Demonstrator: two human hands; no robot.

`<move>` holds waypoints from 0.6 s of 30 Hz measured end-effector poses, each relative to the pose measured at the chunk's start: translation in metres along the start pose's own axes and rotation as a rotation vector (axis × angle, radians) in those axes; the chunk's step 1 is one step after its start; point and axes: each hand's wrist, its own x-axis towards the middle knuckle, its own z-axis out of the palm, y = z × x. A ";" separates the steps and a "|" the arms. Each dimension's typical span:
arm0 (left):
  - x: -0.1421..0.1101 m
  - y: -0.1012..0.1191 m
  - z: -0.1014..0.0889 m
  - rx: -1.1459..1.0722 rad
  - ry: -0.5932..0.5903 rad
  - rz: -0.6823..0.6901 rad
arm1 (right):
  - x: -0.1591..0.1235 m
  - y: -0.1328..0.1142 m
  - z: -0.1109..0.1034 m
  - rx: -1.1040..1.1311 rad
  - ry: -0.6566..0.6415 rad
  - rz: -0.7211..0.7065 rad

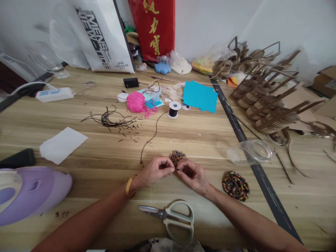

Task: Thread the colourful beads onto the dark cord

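My left hand (156,170) and my right hand (191,173) meet fingertip to fingertip over the wooden table (110,154), both pinched. The left hand pinches the end of a thin black cord (154,133) that runs back to a small spool (173,109). The right hand pinches something tiny that I cannot make out. Just behind the fingertips lies a small heap of coloured beads (176,156). A gold bangle (128,185) sits on my left wrist.
Scissors (173,217) lie near the front edge. A round beaded mat (235,185) and a clear plastic lid (252,151) lie to the right. Pink yarn (136,102), cord scraps (111,120), blue paper (201,96), white tissue (62,144) and a purple object (28,192) are around. Laser-cut wooden pieces (267,94) crowd the right.
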 end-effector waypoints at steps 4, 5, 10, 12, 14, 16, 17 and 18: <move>0.000 -0.001 0.000 0.015 -0.002 0.005 | 0.000 0.001 0.000 0.007 -0.002 0.007; 0.001 -0.001 0.000 0.015 -0.003 0.003 | 0.000 0.002 0.000 0.006 -0.005 0.011; 0.001 -0.003 0.000 0.011 -0.004 -0.007 | -0.001 0.002 0.000 0.014 -0.001 0.022; 0.001 -0.003 -0.001 0.018 -0.004 -0.007 | -0.001 0.002 0.001 0.015 0.001 0.025; 0.001 -0.003 -0.001 0.021 -0.005 -0.006 | -0.001 0.002 0.001 0.014 0.001 0.035; 0.001 -0.001 -0.001 0.023 -0.003 -0.006 | -0.001 0.002 0.001 0.018 0.000 0.044; 0.001 0.000 -0.001 0.026 -0.001 -0.004 | -0.001 0.002 0.002 0.021 0.002 0.046; 0.001 0.001 -0.001 0.030 0.002 -0.003 | -0.001 0.002 0.002 0.022 0.002 0.045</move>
